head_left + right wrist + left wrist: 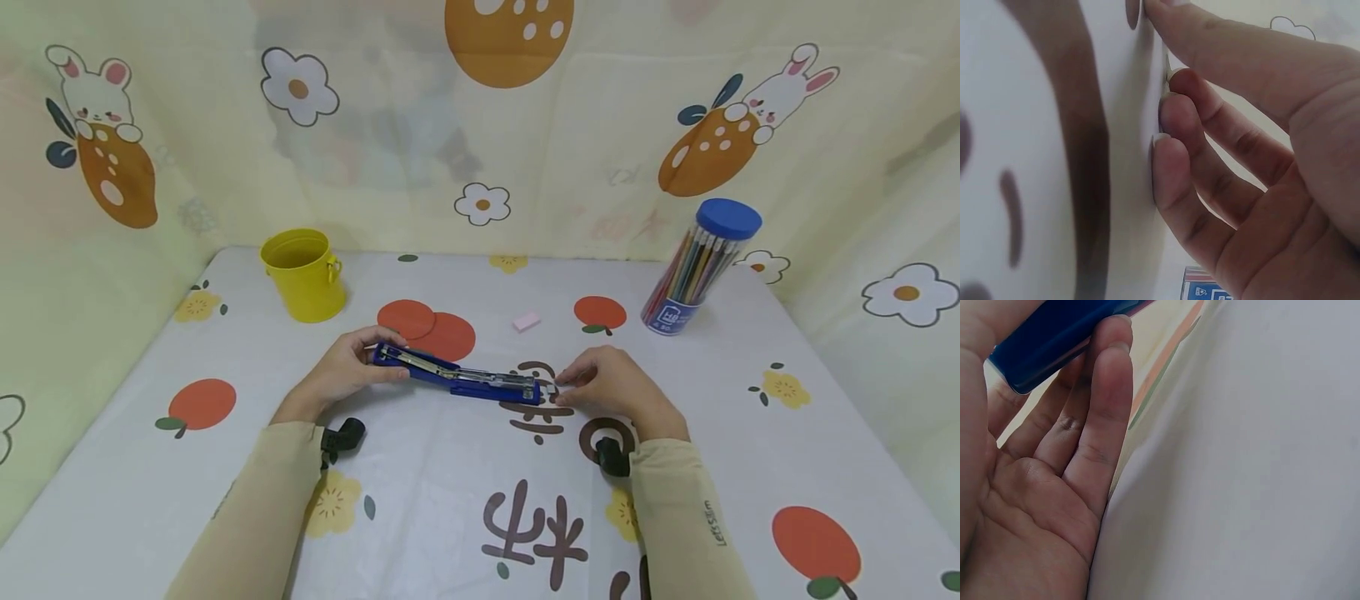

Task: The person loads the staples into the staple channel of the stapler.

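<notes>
A blue stapler (pixel 457 380) is spread open lengthwise in the head view, its metal channel facing up. My left hand (pixel 347 375) grips its left end between thumb and fingers; in the left wrist view the blue end (pixel 1054 344) lies between the thumb and the fingers of that hand (pixel 1041 481). At the stapler's right end, my right hand (pixel 618 385) pinches a small silvery piece (pixel 550 389), too small to make out. The right wrist view shows the right hand's curled fingers (pixel 1175 165) against the tablecloth, with the thumb tip cut off by the frame.
A yellow bucket (pixel 303 279) stands at the back left. At the back right is a tube of pencils (pixel 693 271) with a blue lid. A pink eraser (pixel 527 322) lies behind the stapler. Patterned cloth (pixel 390 150) hangs behind the table.
</notes>
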Tool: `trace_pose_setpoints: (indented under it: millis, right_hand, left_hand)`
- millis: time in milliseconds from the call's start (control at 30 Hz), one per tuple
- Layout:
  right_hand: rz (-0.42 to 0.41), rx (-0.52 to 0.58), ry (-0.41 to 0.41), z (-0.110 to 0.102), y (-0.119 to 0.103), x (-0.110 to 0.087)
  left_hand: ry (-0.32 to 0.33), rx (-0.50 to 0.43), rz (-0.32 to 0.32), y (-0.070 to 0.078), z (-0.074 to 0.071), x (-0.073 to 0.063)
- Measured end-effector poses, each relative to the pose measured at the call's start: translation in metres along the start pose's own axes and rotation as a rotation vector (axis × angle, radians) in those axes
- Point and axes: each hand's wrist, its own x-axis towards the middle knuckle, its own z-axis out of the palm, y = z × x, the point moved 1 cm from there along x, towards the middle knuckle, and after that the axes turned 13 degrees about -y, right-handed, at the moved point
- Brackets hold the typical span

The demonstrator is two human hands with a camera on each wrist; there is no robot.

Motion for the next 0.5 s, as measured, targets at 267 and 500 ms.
trace_pose_setpoints:
  millis: [267, 500]
  right_hand:
    - [-0.005, 0.001, -0.005, 0.0003, 0.0010, 0.0014]
    - [-0.015, -0.004, -0.013, -0.0005, -0.0004, 0.0013]
  left_hand:
    - [-0.014, -0.017, 0.026, -0.0011, -0.0003, 0.0026]
    - [-0.012, -0.012, 0.039, -0.0018, -0.0004, 0.0022]
